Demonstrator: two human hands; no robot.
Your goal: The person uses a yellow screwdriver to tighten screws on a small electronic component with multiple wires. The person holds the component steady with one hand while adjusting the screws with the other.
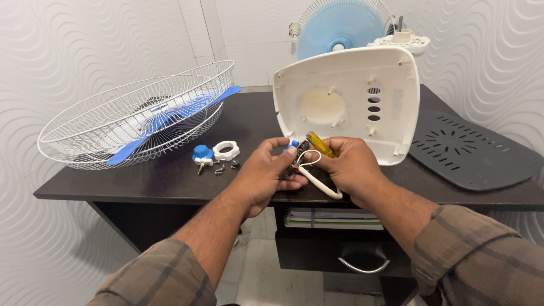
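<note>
Over the dark desk [170, 181], the left hand [266, 173] pinches a small switch part [296, 156] with blue buttons; its white cord [323, 184] loops below. The right hand [345, 167] wraps a yellow-handled screwdriver [320, 144]. The wire fan guard [136, 116] cradles a blue blade [170, 116]. Papers [331, 218] fill the desk's open shelf.

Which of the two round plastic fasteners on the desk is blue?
The blue cap nut, left of the white ring nut and directly beside it.
</note>
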